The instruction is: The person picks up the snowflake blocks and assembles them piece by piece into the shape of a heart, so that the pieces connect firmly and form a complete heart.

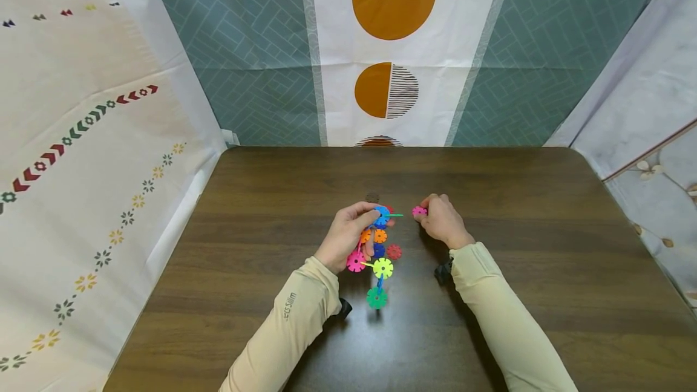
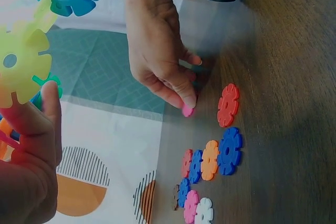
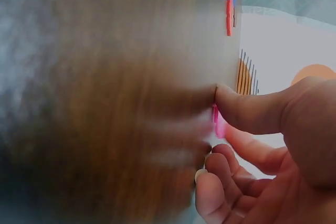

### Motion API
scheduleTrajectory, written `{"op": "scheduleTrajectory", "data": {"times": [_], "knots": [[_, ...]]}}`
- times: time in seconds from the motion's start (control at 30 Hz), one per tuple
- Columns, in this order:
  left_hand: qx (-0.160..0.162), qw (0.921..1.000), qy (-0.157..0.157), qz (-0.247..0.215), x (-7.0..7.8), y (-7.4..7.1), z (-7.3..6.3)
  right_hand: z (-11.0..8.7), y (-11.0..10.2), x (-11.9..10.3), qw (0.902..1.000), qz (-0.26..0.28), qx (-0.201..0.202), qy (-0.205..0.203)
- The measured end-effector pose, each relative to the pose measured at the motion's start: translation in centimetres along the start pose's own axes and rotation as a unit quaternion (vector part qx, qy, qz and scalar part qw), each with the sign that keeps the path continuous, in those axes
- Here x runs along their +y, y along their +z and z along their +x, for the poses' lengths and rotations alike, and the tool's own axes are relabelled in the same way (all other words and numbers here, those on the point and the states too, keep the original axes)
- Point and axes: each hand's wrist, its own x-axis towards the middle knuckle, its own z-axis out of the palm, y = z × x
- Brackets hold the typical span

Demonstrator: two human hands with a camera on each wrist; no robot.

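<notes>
My left hand (image 1: 339, 239) holds a chain of joined, notched plastic snowflake discs above the table. Thumb and fingers pinch it near a light blue disc (image 1: 382, 216), from which a green disc (image 1: 396, 215) sticks out edge-on to the right. Lower in the chain hang a pink disc (image 1: 356, 261), a yellow disc (image 1: 383, 268) and, at the bottom, another green disc (image 1: 377, 298). To the right, my right hand (image 1: 445, 222) pinches a separate pink disc (image 3: 220, 128) between thumb and index finger, close to the tabletop; its other fingers are curled.
Loose discs lie flat on the brown wooden table (image 1: 261, 247) beneath and beyond the left hand: a red one (image 2: 228, 105), a dark blue one (image 2: 230, 151), an orange one (image 2: 210, 160), a white one (image 2: 204, 212) and several others. Patterned cloth (image 1: 256, 77) hangs behind the table.
</notes>
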Motion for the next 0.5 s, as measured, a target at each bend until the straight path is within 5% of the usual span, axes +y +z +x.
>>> {"op": "scheduleTrajectory", "data": {"times": [0.23,0.5], "knots": [[0.005,1.0,-0.004,-0.004,0.0,0.0,0.1,-0.9,-0.9,0.7,0.9923,0.12,0.029,-0.016],[0.007,0.9999,0.004,-0.013,0.2,-0.2,0.1,-4.1,-3.8,-1.6,0.9315,0.344,0.018,-0.117]]}}
